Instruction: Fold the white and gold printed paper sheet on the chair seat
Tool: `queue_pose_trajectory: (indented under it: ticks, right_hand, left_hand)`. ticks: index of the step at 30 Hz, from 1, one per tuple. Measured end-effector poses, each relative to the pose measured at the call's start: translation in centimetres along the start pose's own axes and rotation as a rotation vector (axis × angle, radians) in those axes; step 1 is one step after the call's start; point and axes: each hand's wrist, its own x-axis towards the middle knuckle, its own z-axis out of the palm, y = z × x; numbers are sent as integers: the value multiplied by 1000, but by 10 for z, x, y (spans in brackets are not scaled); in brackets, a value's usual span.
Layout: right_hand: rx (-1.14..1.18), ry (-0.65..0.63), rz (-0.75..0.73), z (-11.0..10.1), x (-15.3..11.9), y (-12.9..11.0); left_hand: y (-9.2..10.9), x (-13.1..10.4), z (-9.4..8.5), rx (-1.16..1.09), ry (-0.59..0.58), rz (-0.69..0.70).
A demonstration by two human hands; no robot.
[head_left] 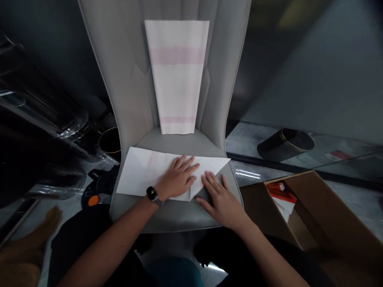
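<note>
A white paper sheet (140, 171) lies across the seat of a grey chair, its right end folded into a slanted point. My left hand (178, 177), with a black watch on the wrist, rests flat on the paper right of its middle, fingers spread. Fingertips of my right hand (221, 199) touch the slanted folded edge; the fingers are stretched out and the thumb lies apart over the seat. Neither hand grips anything. Against the backrest stands a second white paper (176, 91) with two pale pink bands.
The grey chair (131, 59) fills the centre. An open cardboard box (326, 211) with red and white items stands at the right. A dark bin (109, 140) is left of the chair, and another round bin shape (285, 144) shows behind the box.
</note>
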Motion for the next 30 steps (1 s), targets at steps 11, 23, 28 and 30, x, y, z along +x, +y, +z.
queue_pose_trajectory:
  ticks: [11, 23, 28, 30]
  right_hand:
    - [217, -168, -332, -6, -22, -54]
    - [109, -3, -22, -6, -4, -9]
    - [266, -170, -294, 3, -32, -77]
    - [416, -208, -467, 0, -37, -86]
  left_hand:
    - [2, 3, -2, 34, -33, 6]
    - [3, 3, -2, 27, -31, 3]
    - [2, 3, -1, 28, -33, 12]
    - [2, 3, -1, 34, -47, 21]
